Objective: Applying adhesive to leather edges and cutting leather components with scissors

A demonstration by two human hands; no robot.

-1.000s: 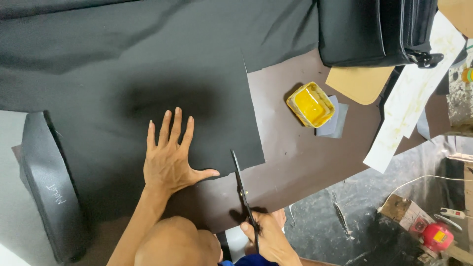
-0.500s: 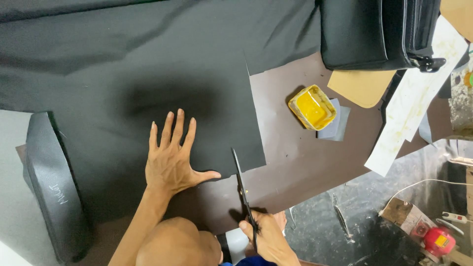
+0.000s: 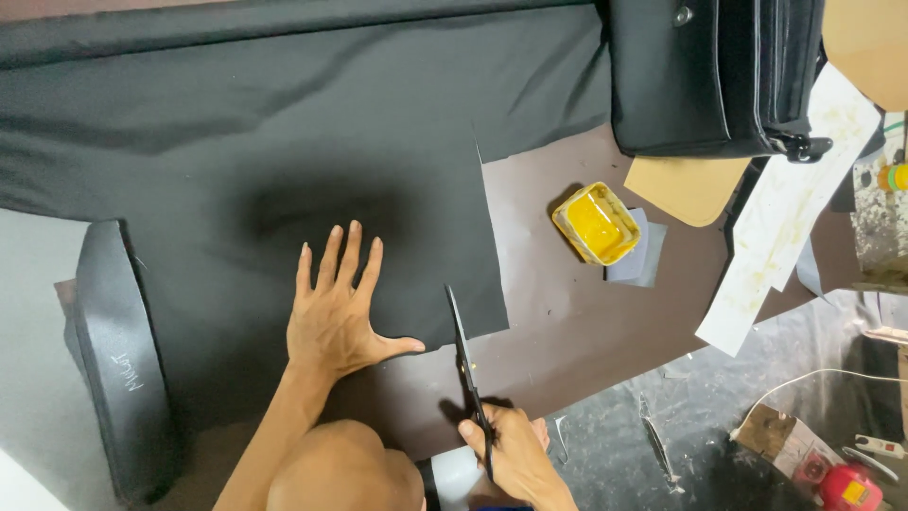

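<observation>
Firstly, we note the one open container: a small yellow tub (image 3: pixel 596 223) on the brown work surface (image 3: pixel 567 322), holding yellow paste, with a grey square of material (image 3: pixel 645 254) lying under its right side. A black bag (image 3: pixel 709 71) sits at the top right, closed as far as we can tell.

We find the left hand (image 3: pixel 336 317) pressed flat, palm down, on the black fabric (image 3: pixel 284 170), fingers spread and pointing away from the person, thumb stretched toward the scissors; it grips nothing. The right hand (image 3: pixel 501 449) is closed around the handles of the black scissors (image 3: pixel 465 364), whose blades point away from the person and meet the fabric's near edge, just right of the left thumb. Whether the blades are parted we cannot tell. A black moulded panel (image 3: pixel 118 360) lies at the left.
</observation>
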